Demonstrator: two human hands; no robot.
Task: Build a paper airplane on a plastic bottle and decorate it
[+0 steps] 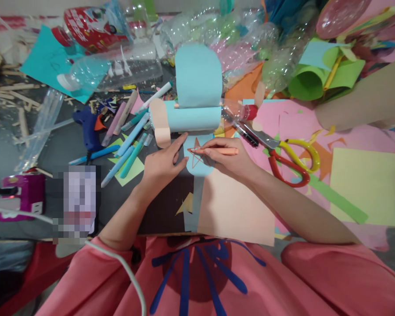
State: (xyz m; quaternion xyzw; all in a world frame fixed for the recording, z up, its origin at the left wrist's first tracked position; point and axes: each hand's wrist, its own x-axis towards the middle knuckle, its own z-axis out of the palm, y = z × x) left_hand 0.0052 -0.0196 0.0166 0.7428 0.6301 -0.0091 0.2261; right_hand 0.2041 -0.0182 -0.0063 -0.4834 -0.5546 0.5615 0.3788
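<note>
In the head view, a plastic bottle wrapped in light blue paper (pixel 194 117) lies sideways in the middle. One rounded blue flap (pixel 199 74) extends from its far side and another (pixel 202 167) from its near side. An orange star outline is drawn on the near flap. My right hand (pixel 228 153) grips an orange marker (pixel 228 151), its tip on the star. My left hand (pixel 166 162) lies beside that flap with fingers apart, the index finger stretched toward the wrapped bottle and the thumb near the flap's edge. A peach paper band (pixel 160 120) circles the bottle's left end.
Scissors with red and yellow handles (pixel 278 147) lie at right on pink paper. Several markers (pixel 131 136) and a blue glue gun (pixel 87 125) are left. Clear bottles (pixel 125 66) fill the back. A power strip (pixel 23 197) and a blurred-out rectangular object (pixel 80 197) sit at far left.
</note>
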